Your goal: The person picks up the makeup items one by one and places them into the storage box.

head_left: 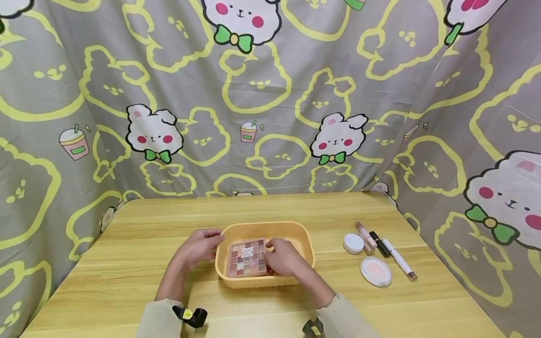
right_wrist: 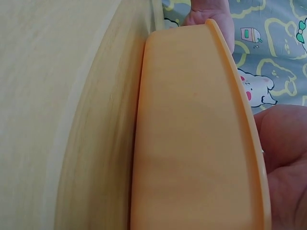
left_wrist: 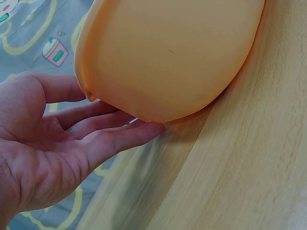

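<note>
An orange plastic basin (head_left: pixel 268 282) sits on the table. Inside its left part lies an eyeshadow palette (head_left: pixel 247 258) with a grid of brown and pink squares under a clear lid. My right hand (head_left: pixel 284 257) reaches into the basin and grips the palette's right edge; its fingertips are partly hidden. At the basin's left end my left hand (head_left: pixel 197 249) holds the rim. In the left wrist view, the left thumb is at the rim and the fingers lie along the outer wall. The right wrist view shows mainly the basin's outer side (right_wrist: pixel 196 129).
To the right on the wooden table (head_left: pixel 169 213) lie a round white compact (head_left: pixel 353 243), a round pink powder compact (head_left: pixel 376 272), a pink lip gloss tube (head_left: pixel 365 234), a black tube (head_left: pixel 380 244) and a white pen-like tube (head_left: pixel 399 259). A patterned curtain (head_left: pixel 253 131) surrounds the table.
</note>
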Motion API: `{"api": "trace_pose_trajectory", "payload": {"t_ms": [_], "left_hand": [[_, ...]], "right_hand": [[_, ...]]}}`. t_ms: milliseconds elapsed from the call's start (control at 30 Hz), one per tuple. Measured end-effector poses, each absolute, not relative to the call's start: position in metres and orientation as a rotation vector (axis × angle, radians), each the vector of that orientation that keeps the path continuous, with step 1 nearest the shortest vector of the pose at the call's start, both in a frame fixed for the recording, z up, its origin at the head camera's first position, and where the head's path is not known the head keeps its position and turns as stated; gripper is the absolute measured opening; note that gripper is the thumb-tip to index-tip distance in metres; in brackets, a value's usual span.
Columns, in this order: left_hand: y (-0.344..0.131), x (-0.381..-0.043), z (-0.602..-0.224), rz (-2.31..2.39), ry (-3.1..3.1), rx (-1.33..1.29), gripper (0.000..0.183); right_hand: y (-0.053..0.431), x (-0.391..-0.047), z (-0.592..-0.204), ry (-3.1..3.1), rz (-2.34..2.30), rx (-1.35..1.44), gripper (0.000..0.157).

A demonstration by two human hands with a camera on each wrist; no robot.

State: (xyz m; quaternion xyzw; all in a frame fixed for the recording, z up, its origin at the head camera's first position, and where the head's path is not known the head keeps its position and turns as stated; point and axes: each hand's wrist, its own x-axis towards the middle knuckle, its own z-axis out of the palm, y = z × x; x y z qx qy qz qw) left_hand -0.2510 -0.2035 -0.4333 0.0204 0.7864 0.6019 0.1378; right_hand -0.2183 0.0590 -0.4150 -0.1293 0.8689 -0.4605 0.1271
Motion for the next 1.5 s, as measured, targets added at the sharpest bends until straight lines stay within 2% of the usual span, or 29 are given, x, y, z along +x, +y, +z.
{"api": "trace_pose_trajectory", "payload": {"t_ms": [400,667,1500], "left_hand": [[-0.2019,-0.2506,-0.4309,1.732,2.292,0.006,0.052],[-0.203,-0.2511,-0.4305,1.746,2.285,-0.001,0.051],[-0.2026,-0.2511,-0.4315,1.739,2.297,0.003,0.05]], "right_hand": [[0.0632,-0.2224,-0.4196,2.554,-1.255,-0.415,0.038],[0.0649,-0.2225,-0.4183,2.494,-1.308,-0.423,0.028],[0.063,-0.2232,-0.4183,2.471,-1.329,-0.414,0.03]]}}
